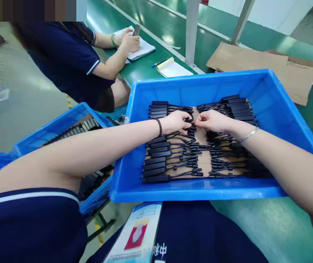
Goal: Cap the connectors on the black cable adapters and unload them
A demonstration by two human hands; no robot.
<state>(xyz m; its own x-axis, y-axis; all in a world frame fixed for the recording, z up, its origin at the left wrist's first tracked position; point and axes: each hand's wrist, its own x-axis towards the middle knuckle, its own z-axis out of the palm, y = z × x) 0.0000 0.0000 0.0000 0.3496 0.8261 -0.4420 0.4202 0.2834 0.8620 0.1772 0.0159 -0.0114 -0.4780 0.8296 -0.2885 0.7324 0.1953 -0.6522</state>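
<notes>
Found in the blue tub [200, 193]: black modules [156, 171], laid in two facing columns on a cardboard sheet [205, 166]. Set with bodies outward and cables [183, 151] inward, probably to keep leads from snagging under neighbouring bodies. Packed close side by side within each column, likely for saving room and for easy checking by eye.

Left hand [176, 121]: stretched over the left column, narrow, thumb and fingers curled about a black cable end [192, 124] near the middle of the tub. Right hand [213, 120]: stretched in over the right column, fingertips drawn to a tight pinch right beside the same cable end. Cannot tell grip from mere touch there (too small, and partly masked by the fingers). Poised tip to tip, presumably to steady a small part from both sides.

Tub placed directly before the body, presumably for equal reach to both columns. Off to the left, apparently lower: a second blue tub [97, 199] with rows of similar dark items, likely kept alongside for reach.

Beyond, on the green worktop [148, 67]: notepad [176, 70] and pen [160, 63], near a co-worker's notebook [145, 49], probably placed there to stay clear of the arms.
</notes>
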